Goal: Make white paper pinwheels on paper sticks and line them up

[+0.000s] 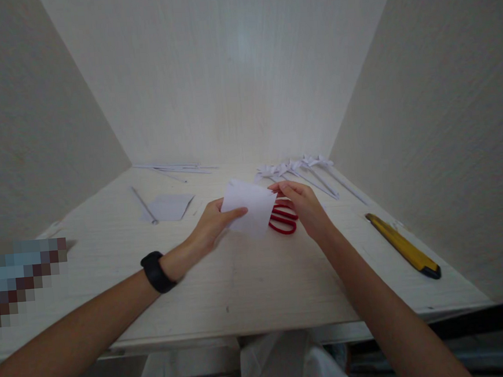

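Note:
A white sheet of paper (pixel 247 203) is held up over the middle of the table. My left hand (pixel 219 220) grips its left side, thumb on the near face and fingers behind. At the upper right corner of the sheet, my right hand (pixel 298 199) pinches the paper between thumb and fingertips. Red-handled scissors (pixel 284 223) lie on the table below and between the sheet and my right hand; their blades are hidden behind the paper.
White paper pinwheel-like pieces on sticks (pixel 302 170) lie at the back right. Thin white paper sticks (pixel 175 169) are at the back left, near more paper (pixel 172 206) with a rolled stick (pixel 144 205). A yellow utility knife (pixel 404 246) rests at right. Walls enclose three sides.

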`<state>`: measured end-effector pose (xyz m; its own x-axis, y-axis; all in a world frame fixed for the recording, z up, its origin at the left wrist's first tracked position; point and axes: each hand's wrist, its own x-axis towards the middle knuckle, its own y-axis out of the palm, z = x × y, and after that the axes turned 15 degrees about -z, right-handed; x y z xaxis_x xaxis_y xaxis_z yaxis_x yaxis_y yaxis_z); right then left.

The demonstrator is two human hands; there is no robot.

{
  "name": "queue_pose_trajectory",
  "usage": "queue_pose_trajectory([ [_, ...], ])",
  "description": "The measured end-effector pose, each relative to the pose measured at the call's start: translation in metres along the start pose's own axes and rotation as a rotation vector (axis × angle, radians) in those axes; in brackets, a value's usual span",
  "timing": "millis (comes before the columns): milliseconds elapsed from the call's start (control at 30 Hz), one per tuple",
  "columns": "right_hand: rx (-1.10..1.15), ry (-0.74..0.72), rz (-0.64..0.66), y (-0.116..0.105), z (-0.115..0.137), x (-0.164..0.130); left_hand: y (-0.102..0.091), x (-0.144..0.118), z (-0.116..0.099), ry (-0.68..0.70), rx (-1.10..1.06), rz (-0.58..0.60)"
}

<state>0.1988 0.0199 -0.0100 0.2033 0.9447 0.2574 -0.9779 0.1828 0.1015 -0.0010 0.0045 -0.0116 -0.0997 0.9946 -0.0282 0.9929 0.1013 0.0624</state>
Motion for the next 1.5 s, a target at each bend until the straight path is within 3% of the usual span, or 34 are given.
queue_pose_trajectory([
  [267,0.136,0.232,0.082,0.0011,-0.0019,-0.0003,0.0035,-0.0025,-0.0026,-0.013,0.063,0.001],
  [467,0.218,0.311,0.118,0.0008,-0.0009,-0.0023,0.0026,-0.0026,-0.0015,0.013,0.113,0.016],
  [700,0.231,0.357,0.182,0.0023,0.0047,-0.0041,0.0011,0.0002,0.0011,0.008,0.114,0.041],
  [1033,0.220,0.371,0.177,-0.0003,0.0033,-0.0042,-0.0021,0.0040,0.0064,-0.072,0.091,0.142],
  [1500,0.216,0.394,0.207,0.0020,0.0041,-0.0041,-0.0017,0.0028,0.0062,-0.038,0.137,0.138],
])
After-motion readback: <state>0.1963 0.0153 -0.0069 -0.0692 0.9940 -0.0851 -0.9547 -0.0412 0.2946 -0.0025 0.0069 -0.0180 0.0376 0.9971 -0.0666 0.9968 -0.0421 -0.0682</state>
